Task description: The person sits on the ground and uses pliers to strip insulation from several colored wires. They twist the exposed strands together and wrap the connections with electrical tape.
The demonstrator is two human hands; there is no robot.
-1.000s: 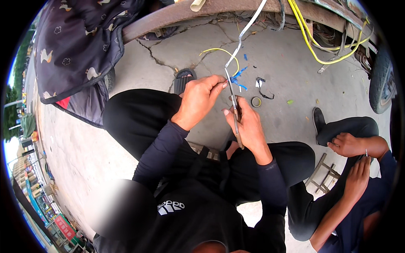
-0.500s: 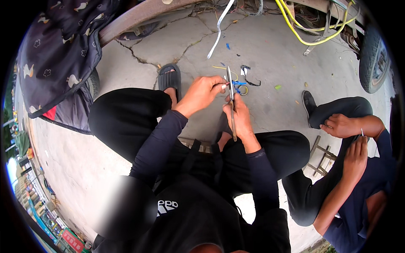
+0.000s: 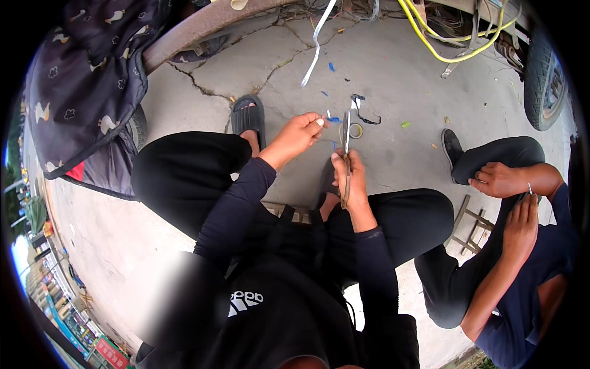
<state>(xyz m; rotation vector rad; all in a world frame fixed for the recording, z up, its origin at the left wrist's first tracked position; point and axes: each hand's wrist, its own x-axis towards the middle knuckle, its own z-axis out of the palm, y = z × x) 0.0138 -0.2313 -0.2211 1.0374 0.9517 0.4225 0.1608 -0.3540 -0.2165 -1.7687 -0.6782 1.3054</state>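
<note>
My right hand (image 3: 351, 178) is closed round the handles of a pair of scissors (image 3: 346, 132), whose long metal blades point away from me. To the left of the blades, my left hand (image 3: 297, 136) pinches something thin and small at its fingertips; its kind cannot be made out. The fingertips and the blades are apart. Beyond the scissors, a roll of tape (image 3: 359, 131) lies on the concrete, partly hidden by the blades. A bit of blue material (image 3: 334, 120) shows between my left fingertips and the scissors.
A black strip (image 3: 369, 119) and blue scraps (image 3: 331, 66) lie on the cracked concrete. White cable (image 3: 316, 46) and yellow cable (image 3: 458, 59) hang from a frame ahead. A wheel (image 3: 543, 92) stands far right. Another person's hands (image 3: 521, 221) rest at the right, beside a small stool (image 3: 472, 227).
The scissors have moved right, away from my left fingertips, and my right hand has shifted slightly right. My left hand has drawn a little left. The yellow strand beyond my hands no longer shows.
</note>
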